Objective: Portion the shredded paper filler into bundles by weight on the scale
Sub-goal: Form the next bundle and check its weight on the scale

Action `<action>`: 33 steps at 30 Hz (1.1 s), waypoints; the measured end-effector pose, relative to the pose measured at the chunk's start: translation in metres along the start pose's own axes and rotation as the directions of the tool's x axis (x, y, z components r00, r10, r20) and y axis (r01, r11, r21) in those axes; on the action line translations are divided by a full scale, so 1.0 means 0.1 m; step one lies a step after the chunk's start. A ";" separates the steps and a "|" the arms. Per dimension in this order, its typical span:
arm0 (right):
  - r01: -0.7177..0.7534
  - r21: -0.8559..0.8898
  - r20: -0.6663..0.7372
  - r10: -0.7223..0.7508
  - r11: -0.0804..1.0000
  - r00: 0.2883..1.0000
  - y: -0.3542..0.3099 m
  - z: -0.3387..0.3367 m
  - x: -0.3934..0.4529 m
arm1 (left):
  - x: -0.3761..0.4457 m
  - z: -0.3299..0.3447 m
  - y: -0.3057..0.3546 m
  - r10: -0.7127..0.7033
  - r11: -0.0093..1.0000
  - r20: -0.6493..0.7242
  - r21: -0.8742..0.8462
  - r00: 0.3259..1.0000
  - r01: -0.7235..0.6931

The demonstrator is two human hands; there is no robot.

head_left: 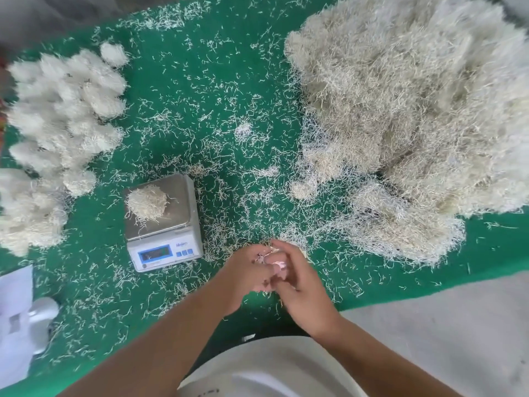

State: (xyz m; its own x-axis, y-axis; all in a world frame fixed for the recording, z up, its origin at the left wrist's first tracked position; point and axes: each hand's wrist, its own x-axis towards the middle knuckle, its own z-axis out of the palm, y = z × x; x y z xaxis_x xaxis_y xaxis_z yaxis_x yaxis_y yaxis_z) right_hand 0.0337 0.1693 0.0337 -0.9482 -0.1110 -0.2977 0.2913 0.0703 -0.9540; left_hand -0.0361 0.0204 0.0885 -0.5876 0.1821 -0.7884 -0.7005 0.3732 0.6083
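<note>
A small white digital scale (pixel 164 252) stands on the green mat, left of centre. One round bundle of pale shredded paper (pixel 146 202) rests on its steel pan. A big loose heap of shredded paper (pixel 400 110) fills the right and far side. My left hand (pixel 246 275) and my right hand (pixel 300 285) meet just right of the scale, near the mat's front edge. Their fingers are pressed together around a few pale shreds (pixel 272 253). The fingers hide most of what they hold.
Several finished round bundles (pixel 65 110) lie grouped at the far left, with more at the left edge (pixel 28 213). Loose shreds litter the green mat (pixel 200 96). A white object (pixel 20 319) sits at the lower left. Grey floor (pixel 443 310) lies at the lower right.
</note>
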 end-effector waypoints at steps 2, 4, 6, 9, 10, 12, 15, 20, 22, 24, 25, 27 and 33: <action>-0.005 0.048 -0.174 0.014 0.999 0.985 0.00 -0.02 -0.06 | 0.04 -0.02 -0.08 0.009 1.000 -0.085 0.027 0.996 -0.007; -0.102 0.096 -0.355 0.130 0.990 0.926 -0.02 -0.09 -0.06 | 0.07 -0.07 -0.13 0.022 1.000 -0.125 0.014 0.992 -0.020; -0.355 0.225 -0.268 0.408 0.907 0.873 -0.06 -0.19 -0.02 | 0.05 -0.09 -0.11 0.010 0.999 -0.117 -0.037 0.993 -0.015; -0.645 0.426 0.224 0.617 0.634 0.755 -0.08 -0.25 0.05 | -0.01 -0.11 -0.08 -0.027 1.000 -0.086 -0.012 0.996 0.026; -0.656 0.487 0.306 0.591 0.577 0.747 -0.07 -0.23 0.08 | -0.05 -0.09 -0.08 -0.039 0.999 -0.084 0.005 0.996 0.039; -0.625 0.536 0.274 0.583 0.568 0.765 -0.10 -0.16 0.15 | -0.07 -0.07 -0.13 0.060 0.983 -0.079 0.177 0.995 -0.045; -0.563 0.495 0.042 0.629 0.662 0.776 -0.08 -0.03 0.26 | -0.09 -0.06 -0.16 0.082 0.949 -0.104 0.311 0.991 -0.046; -0.516 0.362 -0.149 0.594 0.777 0.790 -0.20 0.17 0.46 | -0.14 -0.05 -0.20 0.156 0.864 -0.115 0.497 0.981 -0.079; -0.488 0.365 -0.184 0.576 0.793 0.797 -0.27 0.25 0.55 | -0.17 -0.07 -0.12 0.164 0.840 -0.145 0.538 0.976 -0.062; -0.441 0.358 -0.228 0.535 0.823 0.813 -0.38 0.33 0.64 | -0.16 -0.15 -0.01 0.193 0.817 -0.193 0.575 0.962 -0.048; -0.421 0.310 -0.266 0.502 0.853 0.823 -0.41 0.35 0.72 | -0.14 -0.21 0.03 0.200 0.816 -0.224 0.577 0.954 -0.035; -0.376 0.249 -0.337 0.444 0.892 0.830 -0.49 0.41 0.85 | -0.12 -0.30 0.11 0.214 0.837 -0.270 0.547 0.939 -0.033; -0.439 0.254 -0.475 0.506 0.862 0.720 -0.57 0.43 1.17 | -0.20 -0.41 0.14 0.244 0.828 -0.236 0.555 0.941 -0.076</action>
State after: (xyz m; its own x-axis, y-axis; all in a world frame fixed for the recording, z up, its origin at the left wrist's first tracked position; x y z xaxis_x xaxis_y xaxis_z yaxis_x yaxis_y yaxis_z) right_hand -0.0879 0.1100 0.0517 -0.5952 0.4268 -0.6809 0.6993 -0.1423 -0.7005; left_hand -0.0509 -0.0154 0.1163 -0.8192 0.0481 -0.5715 -0.3106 0.8005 0.5126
